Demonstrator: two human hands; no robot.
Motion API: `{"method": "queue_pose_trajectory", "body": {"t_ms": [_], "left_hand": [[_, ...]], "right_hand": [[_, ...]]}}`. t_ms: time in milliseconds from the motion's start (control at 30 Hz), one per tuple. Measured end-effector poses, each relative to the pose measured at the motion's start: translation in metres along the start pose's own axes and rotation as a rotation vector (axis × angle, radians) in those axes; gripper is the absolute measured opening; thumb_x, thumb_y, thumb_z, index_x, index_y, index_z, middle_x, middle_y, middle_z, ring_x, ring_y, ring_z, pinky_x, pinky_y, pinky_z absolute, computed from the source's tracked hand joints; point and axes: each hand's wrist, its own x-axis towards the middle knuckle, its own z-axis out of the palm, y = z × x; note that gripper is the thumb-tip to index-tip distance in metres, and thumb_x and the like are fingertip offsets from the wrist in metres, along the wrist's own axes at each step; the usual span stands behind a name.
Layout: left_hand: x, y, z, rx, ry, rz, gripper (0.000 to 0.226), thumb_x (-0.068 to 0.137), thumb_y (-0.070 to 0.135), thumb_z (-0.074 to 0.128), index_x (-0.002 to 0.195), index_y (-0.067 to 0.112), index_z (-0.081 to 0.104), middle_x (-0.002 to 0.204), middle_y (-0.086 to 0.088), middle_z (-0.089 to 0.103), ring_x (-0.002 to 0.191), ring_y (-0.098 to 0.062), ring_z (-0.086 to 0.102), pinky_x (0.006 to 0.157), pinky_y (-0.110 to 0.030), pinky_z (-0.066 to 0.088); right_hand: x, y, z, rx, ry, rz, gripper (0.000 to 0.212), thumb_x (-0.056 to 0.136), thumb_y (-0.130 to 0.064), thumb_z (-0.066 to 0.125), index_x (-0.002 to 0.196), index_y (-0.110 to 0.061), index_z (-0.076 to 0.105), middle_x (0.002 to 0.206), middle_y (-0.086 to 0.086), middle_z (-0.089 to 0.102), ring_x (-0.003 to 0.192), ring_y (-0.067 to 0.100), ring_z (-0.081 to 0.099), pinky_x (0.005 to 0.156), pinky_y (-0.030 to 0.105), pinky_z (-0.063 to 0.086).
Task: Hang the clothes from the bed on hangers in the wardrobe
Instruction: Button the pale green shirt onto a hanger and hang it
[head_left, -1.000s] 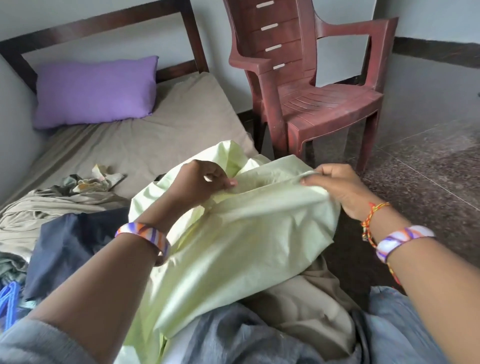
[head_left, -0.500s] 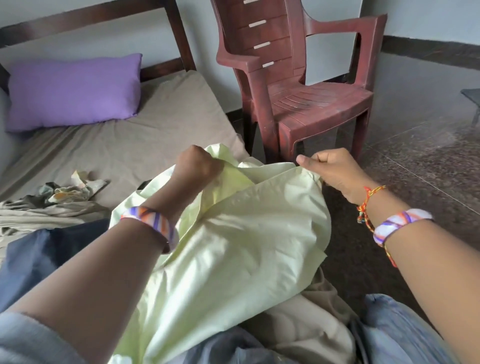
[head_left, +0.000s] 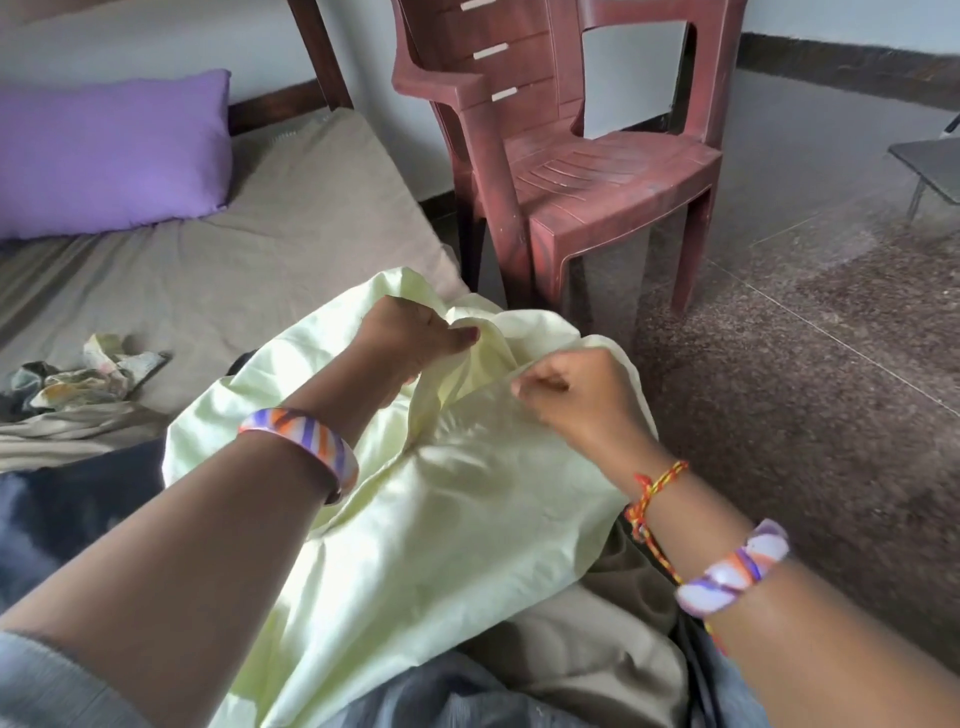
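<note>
Garment (head_left: 457, 519) bunched — shape unclear, hands (head_left: 410, 338) gripping.

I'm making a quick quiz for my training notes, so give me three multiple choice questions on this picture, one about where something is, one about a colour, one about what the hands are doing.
1. Where is the purple pillow?
A. On the chair seat
B. At the head of the bed
C. On the floor

2. What colour is the garment being handled?
A. Pale yellow-green
B. Bright red
C. Black

3. What are the hands doing?
A. Both hang free
B. Only one touches cloth
C. Both pinch the garment

Answers:
1. B, it lies on the sheet by the headboard, left of the red chair.
2. A, the cloth is a light yellow-green.
3. C, the left hand and right hand each grip its upper edge.
</note>
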Motion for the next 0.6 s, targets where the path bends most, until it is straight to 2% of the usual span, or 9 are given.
{"method": "queue_pose_trajectory", "body": {"t_ms": [100,167,233,267,300,367,467,533,600], "left_hand": [[0.000,0.000,0.003,-0.022,-0.025,0.032,0.041,0.082,0.023,0.070,0.055,0.011,0.042,0.058,-0.001,0.036,0.050,-0.013,0.032,0.047,-0.021,0.027],[0.000,0.001,0.005,0.094,-0.003,0.085,0.036,0.085,0.022,0.066,0.059,0.008,0.045,0.059,-0.002,0.038,0.053,-0.016,0.036,0.048,-0.023,0.028],[0.001,0.001,0.010,0.326,0.098,0.194,0.013,0.086,0.015,0.063,0.083,0.004,0.059,0.075,-0.007,0.054,0.072,-0.026,0.052,0.058,-0.027,0.039],[0.001,0.001,0.012,0.474,0.167,0.267,0.020,0.085,0.010,0.060,0.105,0.006,0.060,0.094,-0.010,0.060,0.090,-0.030,0.056,0.069,-0.031,0.044],[0.000,0.000,0.017,0.613,0.196,0.346,0.040,0.083,0.005,0.055,0.122,0.013,0.053,0.114,-0.011,0.057,0.106,-0.031,0.053,0.078,-0.035,0.046],[0.000,0.000,0.025,0.882,0.179,0.563,0.057,0.083,0.001,0.048,0.135,0.024,0.042,0.134,-0.006,0.046,0.122,-0.028,0.043,0.086,-0.038,0.044],[-0.003,0.007,0.042,1.249,0.156,0.841,0.040,0.089,0.007,0.046,0.126,0.022,0.053,0.126,-0.004,0.052,0.119,-0.026,0.045,0.092,-0.034,0.038],[-0.001,0.016,0.051,1.310,0.149,0.785,0.030,0.089,0.007,0.046,0.114,0.017,0.060,0.114,-0.005,0.059,0.110,-0.027,0.052,0.086,-0.033,0.039],[0.008,0.030,0.053,0.999,0.175,0.580,0.024,0.088,0.010,0.048,0.107,0.014,0.062,0.105,-0.008,0.062,0.100,-0.031,0.058,0.075,-0.033,0.041]], "right_hand": [[-0.012,0.005,0.014,0.012,-0.034,0.084,0.008,0.080,-0.021,0.071,0.086,-0.017,0.076,0.082,-0.004,0.073,0.077,0.008,0.066,0.076,0.023,0.052],[-0.014,0.004,0.020,0.052,0.017,0.107,0.014,0.079,-0.024,0.073,0.090,-0.017,0.076,0.082,-0.004,0.072,0.081,0.011,0.066,0.078,0.024,0.052],[-0.014,0.003,0.025,0.078,0.056,0.133,0.019,0.076,-0.025,0.074,0.094,-0.018,0.074,0.080,-0.005,0.069,0.084,0.015,0.066,0.081,0.029,0.053],[-0.014,0.003,0.027,0.087,0.063,0.149,0.021,0.076,-0.025,0.075,0.096,-0.019,0.073,0.081,-0.005,0.067,0.085,0.016,0.065,0.083,0.032,0.053],[-0.015,0.004,0.029,0.098,0.071,0.161,0.022,0.076,-0.024,0.074,0.097,-0.019,0.072,0.083,-0.004,0.067,0.086,0.017,0.064,0.084,0.033,0.052],[-0.016,0.006,0.031,0.090,0.136,0.173,0.023,0.077,-0.022,0.072,0.100,-0.020,0.069,0.093,0.001,0.066,0.092,0.019,0.062,0.085,0.032,0.049],[-0.017,0.012,0.018,-0.098,0.317,0.159,0.027,0.081,-0.017,0.066,0.107,-0.019,0.067,0.105,0.009,0.060,0.100,0.027,0.054,0.089,0.035,0.042],[-0.016,0.016,0.002,-0.154,0.361,0.107,0.028,0.082,-0.011,0.064,0.108,-0.019,0.067,0.103,0.009,0.058,0.098,0.028,0.053,0.087,0.033,0.040],[-0.012,0.022,-0.015,-0.098,0.305,0.066,0.027,0.083,-0.005,0.063,0.108,-0.016,0.067,0.099,0.003,0.057,0.094,0.023,0.055,0.084,0.029,0.042]]}}
